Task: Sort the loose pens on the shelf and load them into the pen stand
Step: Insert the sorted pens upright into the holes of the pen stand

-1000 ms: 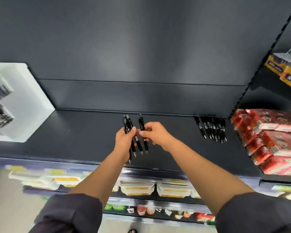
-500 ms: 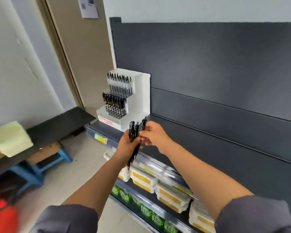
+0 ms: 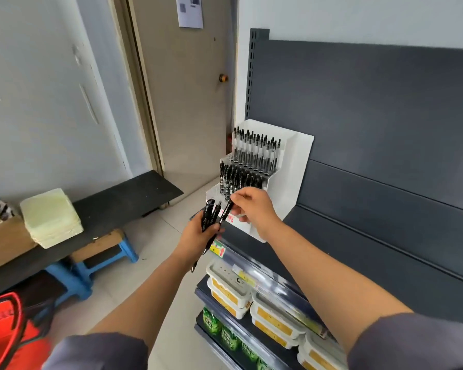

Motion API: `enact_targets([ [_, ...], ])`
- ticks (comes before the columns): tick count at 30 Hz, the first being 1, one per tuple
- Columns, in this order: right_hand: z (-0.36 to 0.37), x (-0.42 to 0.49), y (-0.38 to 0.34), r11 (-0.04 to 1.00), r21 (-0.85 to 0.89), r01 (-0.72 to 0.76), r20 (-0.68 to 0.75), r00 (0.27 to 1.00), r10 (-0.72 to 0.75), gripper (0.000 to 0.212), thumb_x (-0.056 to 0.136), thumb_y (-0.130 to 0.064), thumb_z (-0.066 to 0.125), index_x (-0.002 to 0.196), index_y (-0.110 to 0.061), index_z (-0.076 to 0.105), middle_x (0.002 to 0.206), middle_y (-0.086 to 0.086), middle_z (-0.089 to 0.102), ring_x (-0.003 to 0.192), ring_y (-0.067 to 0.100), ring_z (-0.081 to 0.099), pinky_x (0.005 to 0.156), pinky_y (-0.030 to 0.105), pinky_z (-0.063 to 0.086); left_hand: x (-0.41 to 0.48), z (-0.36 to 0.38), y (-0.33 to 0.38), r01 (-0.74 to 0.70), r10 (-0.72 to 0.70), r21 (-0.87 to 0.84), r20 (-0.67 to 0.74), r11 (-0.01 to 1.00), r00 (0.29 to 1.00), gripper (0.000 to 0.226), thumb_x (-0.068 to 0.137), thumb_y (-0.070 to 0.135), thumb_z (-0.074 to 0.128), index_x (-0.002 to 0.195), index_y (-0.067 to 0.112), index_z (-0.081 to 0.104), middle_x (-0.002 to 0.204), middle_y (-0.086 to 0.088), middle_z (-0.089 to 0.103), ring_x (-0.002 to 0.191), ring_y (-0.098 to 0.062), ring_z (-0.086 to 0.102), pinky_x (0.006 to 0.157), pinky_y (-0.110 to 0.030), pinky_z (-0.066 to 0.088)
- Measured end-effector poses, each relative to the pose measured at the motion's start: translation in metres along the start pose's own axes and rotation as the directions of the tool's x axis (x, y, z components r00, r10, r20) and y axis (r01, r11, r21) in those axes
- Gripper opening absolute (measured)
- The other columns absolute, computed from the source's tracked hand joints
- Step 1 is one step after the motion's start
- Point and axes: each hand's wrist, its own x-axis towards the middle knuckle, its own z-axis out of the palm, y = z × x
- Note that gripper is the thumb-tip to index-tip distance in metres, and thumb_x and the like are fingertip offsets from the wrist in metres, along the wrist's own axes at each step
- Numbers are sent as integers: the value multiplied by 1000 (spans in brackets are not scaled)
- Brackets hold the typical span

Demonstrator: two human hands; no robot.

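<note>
Pen Loading: Hand and Stand Positions

Left hand [image 3: 195,236] grips a bundle of black click pens [image 3: 207,213], fingers curled around the barrels. Right hand [image 3: 251,206] pinches one black pen [image 3: 226,212] at the bundle's top, just in front of the white tiered plastic pen stand [image 3: 292,169]. The stand sits on the dark grey metal shelf [image 3: 385,263], with two tiers holding upright pens.

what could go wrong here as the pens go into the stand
The left hand grips a bundle of pens out past the shelf edge; one could slip and fall to the floor. The right hand pinches one pen near the pen stand, whose middle row looks packed; it may knock neighbours or miss a hole.
</note>
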Motion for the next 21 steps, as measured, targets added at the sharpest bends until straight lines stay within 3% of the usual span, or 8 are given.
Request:
enact_targets([
  [2,2,27,-3,991,-111,73,-32,996,-77,13,92,-13,57,81,-19,61,72,-2,63,59,8,60,50,15,45,25,-7,-3,-16,15,-7,-91,1000,996,13,94,10,53,99,21,53,88,5,65,75,1,64,65,-9,47],
  [5,1,69,-7,915,-351,198,-80,967,-240,5,92,-23,58,88,-25,61,86,-8,66,78,11,64,69,26,51,65,-18,-3,-10,-6,-82,-194,997,981,11,94,13,53,104,17,51,99,-3,67,88,-17,64,80,-29,50],
  [9,3,121,-8,719,-653,239,-111,908,-403,13,94,-33,54,98,-25,63,88,-7,71,82,14,64,76,33,49,110,-29,-3,-3,-22,-137,-179,991,984,9,96,8,48,97,17,51,87,-2,66,68,-15,61,59,-20,52],
  [12,11,149,-1,517,-815,262,-58,850,-523,16,96,-34,50,102,-27,62,79,-5,69,82,18,61,80,34,38,139,-33,-6,-30,15,-83,-170,996,985,9,95,8,49,101,15,53,84,0,60,65,-13,59,56,-17,51],
  [17,18,175,10,430,-863,266,5,855,-518,16,95,-35,50,100,-28,63,79,-8,67,90,17,57,83,33,29,180,-35,-12,-26,18,-76,-103,997,995,11,95,11,51,105,13,54,82,2,56,64,-10,56,58,-21,54],
  [21,22,189,13,351,-907,233,64,900,-432,19,94,-39,50,101,-32,66,101,-11,66,106,17,48,88,36,25,209,-35,-19,-23,21,-112,-15,993,1000,7,93,9,53,97,15,54,75,-3,54,59,-9,56,53,-22,53],
])
